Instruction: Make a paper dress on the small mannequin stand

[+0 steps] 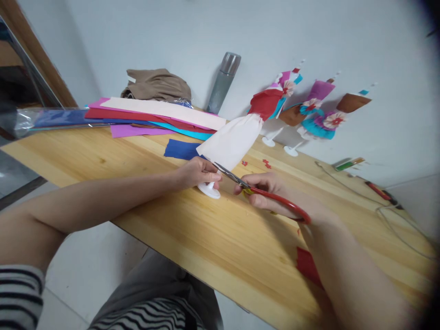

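A small dress form wearing a red crepe-paper top [265, 103] and a long white crepe-paper skirt [233, 137] leans over the wooden table. My left hand [195, 174] is closed near the skirt's lower edge, its fingers around the form's white stand just above the round base [209, 190]. Whether those fingers also pinch the hem is hard to see. In my right hand [268, 188] is a pair of scissors [278, 198] with red handles. Their blades point left, close to the skirt's hem and my left fingers. A blue paper piece [182, 149] lies behind my left hand.
Strips of coloured crepe paper [154, 114] lie at the back left, before a brown folded cloth [158, 85] and a grey bottle [224, 82]. More dressed forms [318, 114] stand along the wall. Red scraps [307, 263], a cable [354, 190] and a red-handled tool [377, 190] are rightward.
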`<action>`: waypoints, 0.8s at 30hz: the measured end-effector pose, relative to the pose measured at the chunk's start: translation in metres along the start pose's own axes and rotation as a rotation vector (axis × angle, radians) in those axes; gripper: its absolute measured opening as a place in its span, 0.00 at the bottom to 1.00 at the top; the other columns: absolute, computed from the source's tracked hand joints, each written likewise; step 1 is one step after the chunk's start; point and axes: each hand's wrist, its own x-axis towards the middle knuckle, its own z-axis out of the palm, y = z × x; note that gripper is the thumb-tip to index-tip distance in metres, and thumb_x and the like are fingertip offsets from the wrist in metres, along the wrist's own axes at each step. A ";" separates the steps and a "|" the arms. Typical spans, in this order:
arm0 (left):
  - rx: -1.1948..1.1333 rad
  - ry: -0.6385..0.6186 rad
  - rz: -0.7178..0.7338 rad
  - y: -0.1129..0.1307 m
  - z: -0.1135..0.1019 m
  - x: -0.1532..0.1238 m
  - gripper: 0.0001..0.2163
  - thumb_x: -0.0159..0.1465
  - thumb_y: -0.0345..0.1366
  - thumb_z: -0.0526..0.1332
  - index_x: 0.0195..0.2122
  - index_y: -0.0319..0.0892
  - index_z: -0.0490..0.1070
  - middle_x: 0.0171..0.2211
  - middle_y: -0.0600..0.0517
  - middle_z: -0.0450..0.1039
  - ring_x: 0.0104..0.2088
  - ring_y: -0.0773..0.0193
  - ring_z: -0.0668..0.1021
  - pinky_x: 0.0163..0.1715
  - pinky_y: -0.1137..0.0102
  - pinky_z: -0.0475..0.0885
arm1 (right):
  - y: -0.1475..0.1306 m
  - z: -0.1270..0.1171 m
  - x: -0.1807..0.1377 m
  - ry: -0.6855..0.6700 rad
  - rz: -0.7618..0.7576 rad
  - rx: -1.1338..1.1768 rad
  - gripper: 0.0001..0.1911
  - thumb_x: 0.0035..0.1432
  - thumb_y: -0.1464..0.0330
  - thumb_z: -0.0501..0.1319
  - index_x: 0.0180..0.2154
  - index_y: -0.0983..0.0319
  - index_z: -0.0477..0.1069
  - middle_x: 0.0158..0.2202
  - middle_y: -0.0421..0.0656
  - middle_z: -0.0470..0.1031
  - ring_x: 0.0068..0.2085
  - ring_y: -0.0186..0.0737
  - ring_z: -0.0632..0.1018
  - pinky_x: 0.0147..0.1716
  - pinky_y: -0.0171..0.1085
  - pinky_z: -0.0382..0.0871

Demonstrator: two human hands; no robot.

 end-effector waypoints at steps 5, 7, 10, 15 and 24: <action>0.003 0.014 0.015 -0.005 -0.002 0.003 0.10 0.59 0.38 0.65 0.30 0.34 0.77 0.27 0.48 0.79 0.24 0.69 0.74 0.26 0.74 0.67 | -0.008 -0.001 0.000 -0.028 0.043 -0.018 0.24 0.57 0.46 0.64 0.35 0.62 0.70 0.21 0.31 0.52 0.20 0.27 0.53 0.19 0.32 0.47; -0.004 0.021 0.029 -0.007 -0.002 0.004 0.10 0.59 0.38 0.65 0.31 0.34 0.77 0.27 0.48 0.79 0.24 0.68 0.75 0.27 0.73 0.67 | -0.011 -0.002 0.000 -0.039 0.042 -0.018 0.24 0.57 0.47 0.65 0.35 0.62 0.70 0.20 0.30 0.51 0.20 0.27 0.53 0.19 0.32 0.46; -0.008 0.031 0.022 -0.008 -0.001 0.004 0.09 0.59 0.38 0.65 0.30 0.34 0.77 0.29 0.47 0.80 0.25 0.69 0.75 0.27 0.73 0.68 | -0.013 -0.003 -0.001 -0.050 0.047 -0.016 0.24 0.58 0.46 0.64 0.36 0.61 0.70 0.20 0.30 0.50 0.20 0.27 0.51 0.19 0.33 0.45; 0.025 0.038 0.015 -0.008 -0.002 0.004 0.09 0.59 0.37 0.65 0.28 0.35 0.77 0.28 0.47 0.80 0.25 0.69 0.74 0.26 0.74 0.66 | -0.015 -0.007 -0.005 -0.080 0.053 -0.063 0.27 0.58 0.43 0.61 0.37 0.62 0.71 0.23 0.32 0.52 0.22 0.28 0.52 0.20 0.33 0.47; 0.029 -0.001 0.035 -0.005 -0.001 0.002 0.10 0.59 0.39 0.65 0.29 0.35 0.78 0.28 0.48 0.79 0.25 0.70 0.73 0.25 0.75 0.63 | -0.018 -0.007 -0.005 -0.114 0.079 -0.193 0.35 0.58 0.37 0.53 0.41 0.64 0.68 0.34 0.44 0.68 0.32 0.37 0.66 0.29 0.37 0.61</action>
